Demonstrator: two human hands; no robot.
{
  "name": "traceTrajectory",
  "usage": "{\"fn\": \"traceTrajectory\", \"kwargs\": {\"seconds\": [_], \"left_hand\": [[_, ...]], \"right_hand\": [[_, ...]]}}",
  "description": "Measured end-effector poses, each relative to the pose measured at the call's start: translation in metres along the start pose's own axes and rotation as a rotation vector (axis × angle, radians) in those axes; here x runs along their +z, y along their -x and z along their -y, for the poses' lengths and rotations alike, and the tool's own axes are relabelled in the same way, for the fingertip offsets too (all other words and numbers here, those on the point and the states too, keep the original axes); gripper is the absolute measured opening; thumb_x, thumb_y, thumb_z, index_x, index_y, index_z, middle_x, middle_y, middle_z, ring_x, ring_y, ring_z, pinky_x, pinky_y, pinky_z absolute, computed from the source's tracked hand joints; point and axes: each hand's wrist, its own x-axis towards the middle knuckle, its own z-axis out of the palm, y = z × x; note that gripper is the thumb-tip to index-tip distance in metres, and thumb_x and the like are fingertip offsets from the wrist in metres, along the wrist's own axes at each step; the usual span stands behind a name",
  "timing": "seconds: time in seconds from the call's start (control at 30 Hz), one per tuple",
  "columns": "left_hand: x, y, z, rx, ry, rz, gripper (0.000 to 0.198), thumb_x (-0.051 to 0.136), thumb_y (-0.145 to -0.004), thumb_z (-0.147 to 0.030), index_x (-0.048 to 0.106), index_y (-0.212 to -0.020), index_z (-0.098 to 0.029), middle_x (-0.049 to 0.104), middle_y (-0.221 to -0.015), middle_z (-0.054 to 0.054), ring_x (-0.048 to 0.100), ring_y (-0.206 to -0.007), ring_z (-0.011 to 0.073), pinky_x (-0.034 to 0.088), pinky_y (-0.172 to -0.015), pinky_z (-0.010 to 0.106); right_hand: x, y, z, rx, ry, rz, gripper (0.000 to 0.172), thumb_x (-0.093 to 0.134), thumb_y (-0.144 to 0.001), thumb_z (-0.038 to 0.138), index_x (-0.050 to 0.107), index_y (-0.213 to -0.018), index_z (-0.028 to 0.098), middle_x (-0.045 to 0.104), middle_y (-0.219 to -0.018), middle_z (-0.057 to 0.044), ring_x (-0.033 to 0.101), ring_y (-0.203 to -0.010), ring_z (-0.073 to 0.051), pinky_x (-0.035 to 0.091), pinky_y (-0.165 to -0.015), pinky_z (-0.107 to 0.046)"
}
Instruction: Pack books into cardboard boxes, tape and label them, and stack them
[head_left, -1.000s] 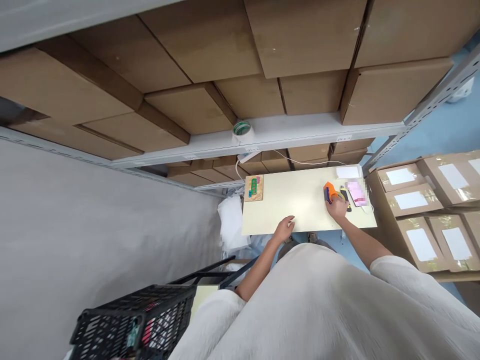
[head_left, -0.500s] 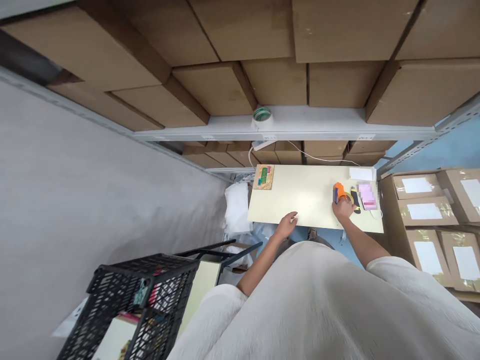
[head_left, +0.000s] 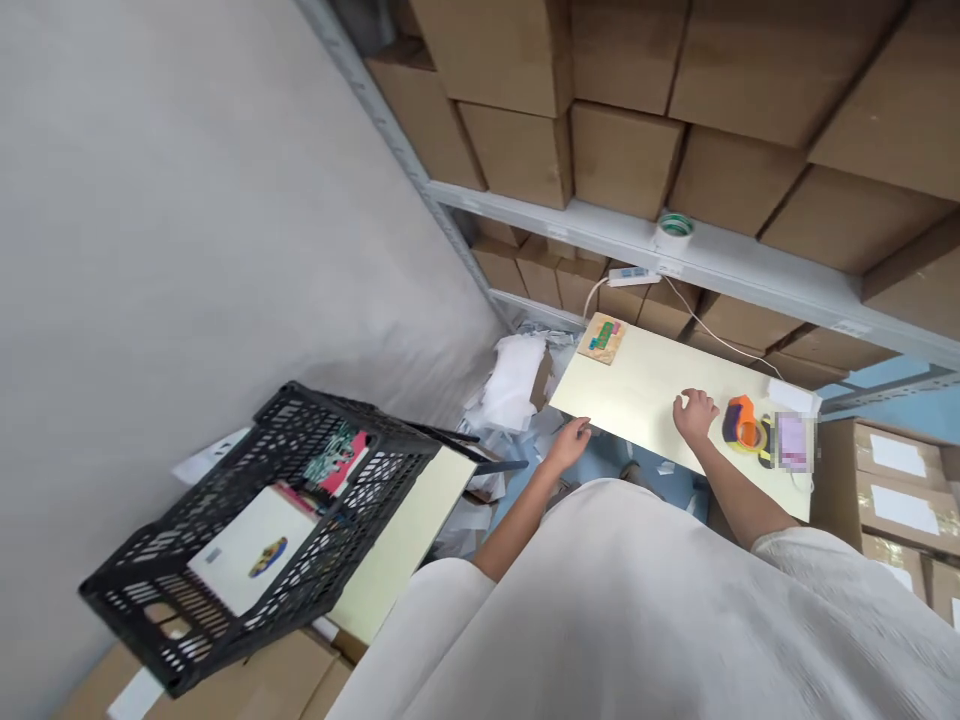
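Note:
My right hand (head_left: pixel 695 415) hovers over the cream tabletop (head_left: pixel 637 390), fingers spread, holding nothing. Just right of it lies an orange and purple tape dispenser (head_left: pixel 742 424), apart from the hand. A black and yellow tool (head_left: pixel 766 442), its kind unclear, lies against the dispenser's far side. My left hand (head_left: pixel 571 445) is at the front left edge of the table, its fingers loosely extended and nothing visible in them. Whether it touches the edge I cannot tell. A flat tan square item (head_left: pixel 602 339) with green, pink and blue marking lies at the back left corner.
A black plastic crate (head_left: pixel 300 540) with books or flat boxes stands at lower left on another cream surface (head_left: pixel 397 545). Cardboard boxes (head_left: pixel 626 155) fill the shelf above, with a tape roll (head_left: pixel 675 230) at its edge. Labelled cartons (head_left: pixel 900 490) stand at right.
My right hand has let go of the tape dispenser and moved left off it. My view has turned left, bringing more of the crate into sight. The left hand stays near the front edge.

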Motion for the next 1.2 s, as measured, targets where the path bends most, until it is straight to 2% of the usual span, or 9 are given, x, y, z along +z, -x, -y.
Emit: {"fn": "traceTrajectory", "kwargs": {"seconds": [0.17, 0.3, 0.5, 0.67, 0.8, 0.93, 1.03, 1.2], "left_hand": [[-0.046, 0.024, 0.040, 0.002, 0.019, -0.139, 0.033, 0.065, -0.099, -0.018, 0.077, -0.129, -0.019, 0.079, -0.134, 0.013, 0.075, -0.126, 0.0291, 0.057, -0.118, 0.051], [-0.074, 0.044, 0.068, -0.029, 0.074, -0.264, 0.030, 0.068, -0.098, -0.017, 0.077, -0.125, -0.021, 0.078, -0.131, 0.011, 0.075, -0.126, 0.0282, 0.057, -0.119, 0.050], [-0.099, 0.066, 0.097, -0.126, 0.165, -0.386, 0.030, 0.068, -0.097, -0.017, 0.077, -0.126, -0.020, 0.078, -0.129, 0.011, 0.075, -0.124, 0.0287, 0.057, -0.117, 0.050], [-0.114, 0.062, 0.109, -0.178, 0.219, -0.434, 0.033, 0.064, -0.098, -0.017, 0.076, -0.129, -0.020, 0.077, -0.133, 0.013, 0.073, -0.127, 0.0295, 0.057, -0.117, 0.051], [-0.129, 0.041, 0.116, -0.202, 0.261, -0.487, 0.036, 0.067, -0.097, -0.022, 0.074, -0.132, -0.021, 0.077, -0.136, 0.013, 0.072, -0.130, 0.0300, 0.056, -0.119, 0.050], [-0.145, 0.002, 0.126, -0.249, 0.290, -0.547, 0.038, 0.067, -0.096, -0.021, 0.072, -0.134, -0.022, 0.074, -0.141, 0.013, 0.069, -0.137, 0.0306, 0.052, -0.124, 0.051], [-0.153, -0.036, 0.140, -0.293, 0.314, -0.574, 0.038, 0.067, -0.095, -0.017, 0.072, -0.132, -0.022, 0.072, -0.143, 0.014, 0.068, -0.139, 0.0313, 0.051, -0.124, 0.051], [-0.154, -0.102, 0.176, -0.342, 0.335, -0.664, 0.042, 0.063, -0.095, -0.012, 0.072, -0.134, -0.022, 0.071, -0.144, 0.013, 0.065, -0.143, 0.0309, 0.047, -0.129, 0.052]], "right_hand": [[0.035, 0.020, 0.096, -0.227, -0.041, 0.086, 0.034, 0.047, -0.102, 0.036, 0.073, -0.116, 0.019, 0.069, -0.131, -0.019, 0.054, -0.123, -0.037, 0.036, -0.106, -0.051], [0.061, 0.041, 0.157, -0.377, -0.060, 0.184, 0.033, 0.049, -0.102, 0.036, 0.073, -0.117, 0.020, 0.069, -0.133, -0.018, 0.055, -0.124, -0.037, 0.038, -0.105, -0.050], [0.085, 0.049, 0.224, -0.580, -0.058, 0.295, 0.032, 0.050, -0.102, 0.034, 0.073, -0.118, 0.021, 0.070, -0.134, -0.017, 0.055, -0.125, -0.037, 0.041, -0.103, -0.048], [0.110, 0.033, 0.270, -0.689, -0.024, 0.394, 0.034, 0.051, -0.102, 0.033, 0.074, -0.123, 0.021, 0.070, -0.137, -0.017, 0.056, -0.126, -0.037, 0.044, -0.104, -0.049], [0.142, 0.015, 0.309, -0.719, -0.013, 0.489, 0.035, 0.053, -0.102, 0.033, 0.075, -0.126, 0.020, 0.070, -0.139, -0.017, 0.057, -0.128, -0.039, 0.046, -0.106, -0.051], [0.185, -0.012, 0.348, -0.727, -0.006, 0.583, 0.036, 0.055, -0.101, 0.033, 0.076, -0.128, 0.021, 0.069, -0.141, -0.017, 0.059, -0.127, -0.039, 0.049, -0.106, -0.052], [0.228, -0.043, 0.374, -0.730, -0.005, 0.638, 0.036, 0.056, -0.100, 0.035, 0.076, -0.128, 0.022, 0.070, -0.141, -0.017, 0.060, -0.127, -0.039, 0.050, -0.107, -0.052], [0.319, -0.101, 0.402, -0.690, 0.020, 0.683, 0.036, 0.057, -0.098, 0.035, 0.076, -0.126, 0.022, 0.072, -0.137, -0.016, 0.062, -0.123, -0.037, 0.051, -0.108, -0.053]]}}
